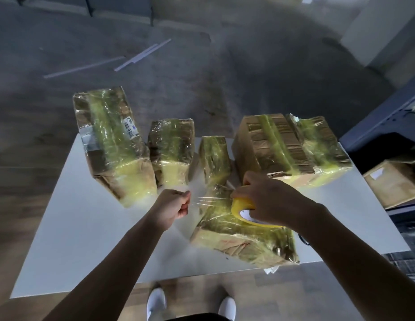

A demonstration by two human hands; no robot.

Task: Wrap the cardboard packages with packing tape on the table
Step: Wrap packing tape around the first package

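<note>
Yellow tape roll (241, 205) in right hand (272, 200), strand (202, 200) in left hand (174, 205), six packages (246, 239)

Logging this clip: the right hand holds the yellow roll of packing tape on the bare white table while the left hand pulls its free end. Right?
Not quite. In the head view the right hand holds the yellow roll of packing tape on the nearest tape-wrapped cardboard package, not the bare white table. The left hand does pull its free end.
</note>
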